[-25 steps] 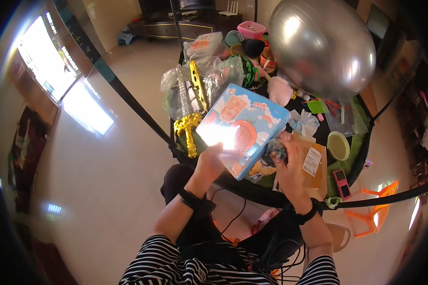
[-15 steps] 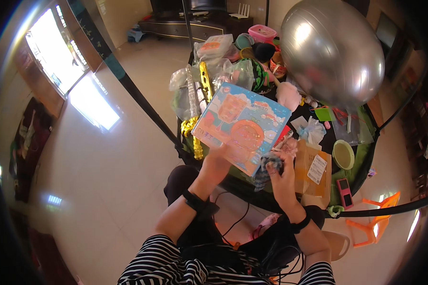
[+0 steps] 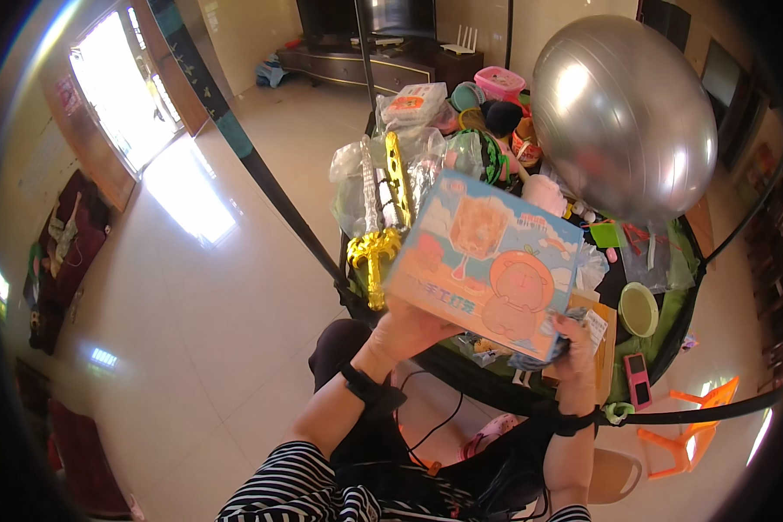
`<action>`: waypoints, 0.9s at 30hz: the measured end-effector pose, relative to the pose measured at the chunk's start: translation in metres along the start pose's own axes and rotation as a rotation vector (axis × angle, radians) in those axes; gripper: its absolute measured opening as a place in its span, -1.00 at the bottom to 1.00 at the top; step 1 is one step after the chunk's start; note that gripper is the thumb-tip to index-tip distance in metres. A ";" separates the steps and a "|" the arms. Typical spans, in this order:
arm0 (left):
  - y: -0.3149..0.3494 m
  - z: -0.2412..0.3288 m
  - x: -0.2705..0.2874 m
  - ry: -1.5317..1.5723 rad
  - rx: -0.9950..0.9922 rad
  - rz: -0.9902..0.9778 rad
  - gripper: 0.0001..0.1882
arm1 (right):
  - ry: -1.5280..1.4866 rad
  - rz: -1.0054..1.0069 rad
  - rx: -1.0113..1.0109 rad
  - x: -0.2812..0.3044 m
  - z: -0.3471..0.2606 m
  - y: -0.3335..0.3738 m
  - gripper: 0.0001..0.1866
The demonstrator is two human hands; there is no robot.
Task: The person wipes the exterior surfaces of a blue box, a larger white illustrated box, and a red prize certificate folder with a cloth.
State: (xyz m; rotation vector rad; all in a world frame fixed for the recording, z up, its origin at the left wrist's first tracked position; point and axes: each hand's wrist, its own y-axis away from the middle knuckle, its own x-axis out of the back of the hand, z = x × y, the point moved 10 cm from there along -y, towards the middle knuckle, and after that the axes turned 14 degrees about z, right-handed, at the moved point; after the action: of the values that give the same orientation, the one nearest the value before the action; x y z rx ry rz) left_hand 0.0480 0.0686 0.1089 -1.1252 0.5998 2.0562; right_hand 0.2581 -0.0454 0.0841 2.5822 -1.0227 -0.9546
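A flat cardboard box, printed in blue and pink with cartoon pictures, is tilted in front of me. My left hand grips its lower left edge, with part of the fingers hidden under the box. At the lower right corner, my right hand is closed on a crumpled grey-blue cloth that touches the box. Left of the box lie a toy sword with a gold hilt and a gold sheath beside it. A brown carton with a white label is partly hidden behind my right hand.
A round, green-edged platform with upright poles bears a heap of toys and plastic bags. A big silver ball stands at its far right. Nearer are a pale green bowl, a pink device and, on the floor, an orange stool.
The box has moved right and turned, its printed face now more level with me. My right hand has moved right and down with the cloth. The whole view has shifted slightly.
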 end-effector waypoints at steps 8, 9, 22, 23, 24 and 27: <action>0.001 0.000 -0.004 0.086 0.043 -0.009 0.21 | 0.117 0.058 0.108 0.056 -0.022 -0.022 -0.55; 0.002 0.003 -0.001 0.079 0.026 -0.032 0.25 | 0.115 0.068 0.109 0.064 -0.024 -0.023 -0.55; 0.005 0.003 0.064 -0.100 0.035 0.477 -0.55 | 0.052 0.024 0.215 0.021 -0.048 -0.013 -0.59; 0.001 0.005 0.064 -0.064 0.031 0.468 -0.57 | 0.004 -0.009 0.281 0.014 -0.057 -0.010 -0.55; 0.001 0.000 0.064 -0.056 0.028 0.467 -0.60 | -0.055 -0.013 0.357 0.012 -0.065 -0.010 -0.47; 0.000 -0.002 0.072 -0.042 -0.013 0.527 -0.59 | -0.143 -0.068 0.376 0.007 -0.068 -0.008 -0.46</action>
State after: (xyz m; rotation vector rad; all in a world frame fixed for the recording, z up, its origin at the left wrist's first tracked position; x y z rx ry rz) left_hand 0.0220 0.0936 0.0464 -1.0004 0.9407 2.5189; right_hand 0.3096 -0.0472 0.1293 2.8997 -1.2664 -1.0663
